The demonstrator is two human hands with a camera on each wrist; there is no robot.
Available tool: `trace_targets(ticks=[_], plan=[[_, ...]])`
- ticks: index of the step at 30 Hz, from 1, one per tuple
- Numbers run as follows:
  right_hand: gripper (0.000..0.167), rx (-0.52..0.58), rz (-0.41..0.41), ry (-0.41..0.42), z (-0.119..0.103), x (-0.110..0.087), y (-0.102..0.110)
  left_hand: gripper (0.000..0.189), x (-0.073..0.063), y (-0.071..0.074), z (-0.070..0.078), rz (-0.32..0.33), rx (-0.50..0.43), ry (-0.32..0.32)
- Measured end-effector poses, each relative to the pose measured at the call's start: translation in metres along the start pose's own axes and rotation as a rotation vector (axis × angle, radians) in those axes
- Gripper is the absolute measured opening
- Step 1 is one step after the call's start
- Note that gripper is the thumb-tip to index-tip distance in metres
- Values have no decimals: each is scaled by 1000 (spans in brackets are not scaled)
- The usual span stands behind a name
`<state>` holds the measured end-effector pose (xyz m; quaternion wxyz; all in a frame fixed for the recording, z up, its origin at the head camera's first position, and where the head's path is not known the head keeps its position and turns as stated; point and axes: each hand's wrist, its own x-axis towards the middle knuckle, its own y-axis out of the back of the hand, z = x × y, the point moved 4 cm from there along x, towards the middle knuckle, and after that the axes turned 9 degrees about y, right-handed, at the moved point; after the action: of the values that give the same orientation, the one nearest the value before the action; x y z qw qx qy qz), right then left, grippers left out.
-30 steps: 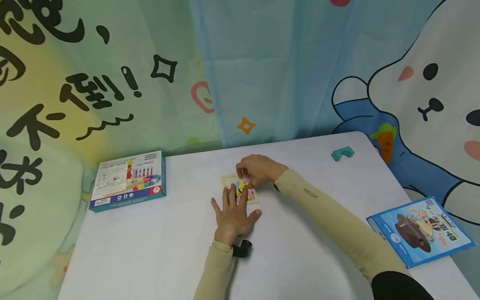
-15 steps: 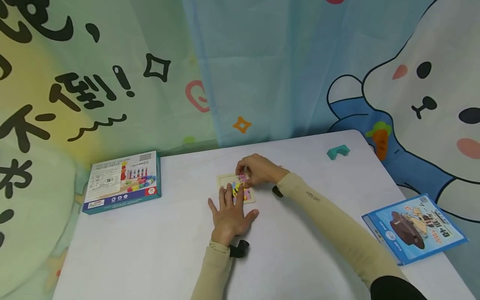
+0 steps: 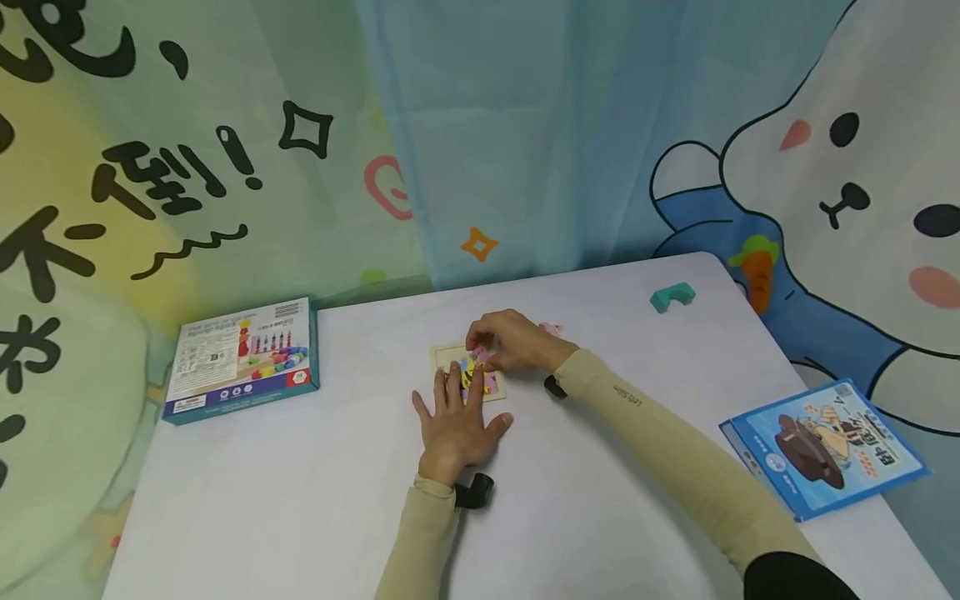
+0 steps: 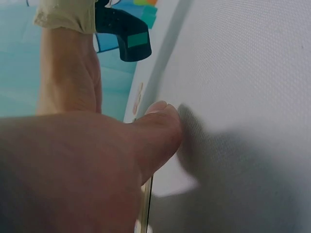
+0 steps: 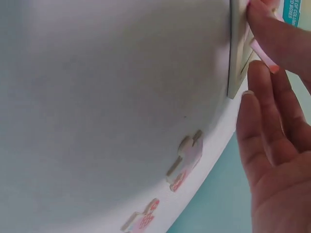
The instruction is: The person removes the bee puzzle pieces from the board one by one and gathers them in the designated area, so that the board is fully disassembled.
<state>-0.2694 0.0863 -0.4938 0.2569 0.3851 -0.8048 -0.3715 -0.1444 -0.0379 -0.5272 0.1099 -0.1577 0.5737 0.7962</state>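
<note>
From my feed, the left hand [image 3: 453,433] lies with fingers spread, gripping nothing, tips across the near edge of the jigsaw tray [image 3: 442,353] mid-counter [image 3: 300,500]. Right of it, the right hand [image 3: 513,342] pinches a thin pink piece [image 5: 264,56] at the tray (not yet seated, I judge). Farther right, a loose puzzle piece [image 3: 551,328], unseen a second ago, now shows beyond the wrist, so I count the tray unfinished.
</note>
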Motion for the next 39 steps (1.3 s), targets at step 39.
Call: trace_targets(ticks=[39], plan=[[35,228,455,-331,57,-100,58,89,0,4,2,-6,33,-2]])
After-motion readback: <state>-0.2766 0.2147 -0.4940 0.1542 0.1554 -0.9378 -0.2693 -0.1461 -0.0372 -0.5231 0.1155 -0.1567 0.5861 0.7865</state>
